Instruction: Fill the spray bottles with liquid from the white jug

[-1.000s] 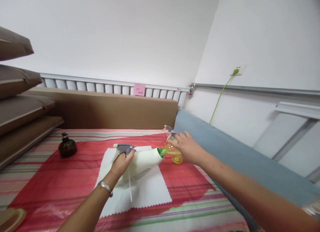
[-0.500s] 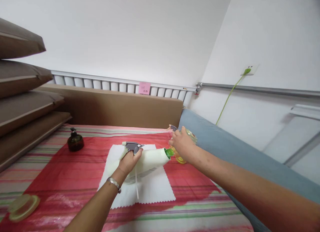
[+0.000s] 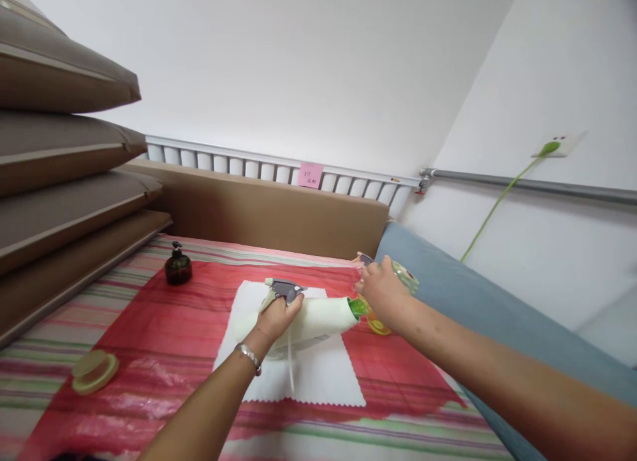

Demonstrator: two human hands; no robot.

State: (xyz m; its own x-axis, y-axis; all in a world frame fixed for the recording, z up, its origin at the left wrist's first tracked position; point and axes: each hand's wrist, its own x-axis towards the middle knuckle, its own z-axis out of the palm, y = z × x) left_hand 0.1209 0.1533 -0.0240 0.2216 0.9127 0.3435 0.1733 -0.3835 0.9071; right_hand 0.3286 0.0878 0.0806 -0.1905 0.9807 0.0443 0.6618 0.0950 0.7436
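Note:
My left hand point(image 3: 279, 315) is closed around a grey-and-pale-green spray trigger head point(image 3: 286, 290). A thin white dip tube point(image 3: 291, 365) hangs below it. Just right of this hand, a whitish cylinder point(image 3: 326, 317) lies tilted sideways above a white zigzag-edged cloth point(image 3: 328, 385); its right end has a green mouth point(image 3: 357, 307). Beside that mouth, my right hand point(image 3: 383, 288) curls its fingers over a clear bottle point(image 3: 405, 276) with yellow point(image 3: 379, 326) low down. A second trigger head point(image 3: 365, 258) shows past its fingertips. The right hand hides much of the bottle.
A dark pump bottle point(image 3: 178, 267) stands at the back left, and a pale yellow round lid point(image 3: 94, 371) lies front left. Red sheeting point(image 3: 199, 322) covers part of the striped cloth point(image 3: 398, 434). Stacked brown cushions point(image 3: 70, 142) rise at left; a blue pad point(image 3: 478, 308) runs along the right.
The view has swung slightly left, so everything sits further right in the picture. Both hands keep their holds, and the whitish cylinder stays between them.

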